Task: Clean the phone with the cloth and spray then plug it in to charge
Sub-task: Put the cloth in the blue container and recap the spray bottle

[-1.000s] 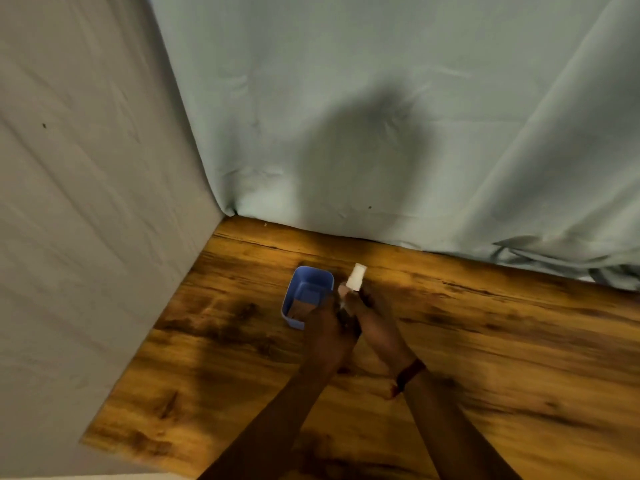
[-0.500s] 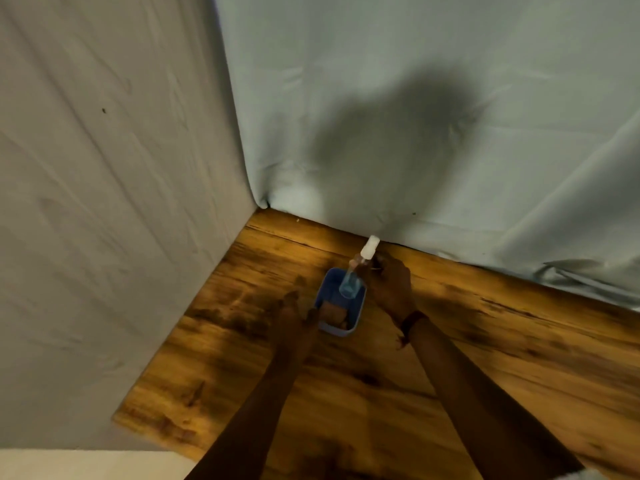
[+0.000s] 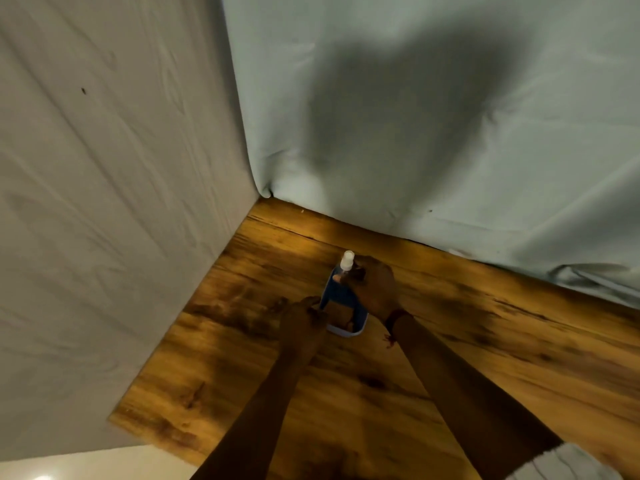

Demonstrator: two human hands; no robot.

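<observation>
A small blue plastic bin (image 3: 337, 299) stands on the wooden table near the back left corner. My right hand (image 3: 375, 289) is over the bin, shut on a spray bottle (image 3: 347, 260) whose white cap sticks up above the bin's far end; the bottle's body is mostly hidden by my fingers and the bin. My left hand (image 3: 304, 318) rests on the bin's near left rim, fingers curled on it. No phone, cloth or charger shows in this view.
The wooden table (image 3: 467, 358) meets a grey cloth wall (image 3: 104, 202) on the left and a pale blue curtain (image 3: 415, 116) at the back. The table's left front corner lies at the lower left, with pale floor beyond.
Both hands went from together in front of the bin to apart: the right carried the spray bottle over and down into the bin, the left moved to the bin's rim.
</observation>
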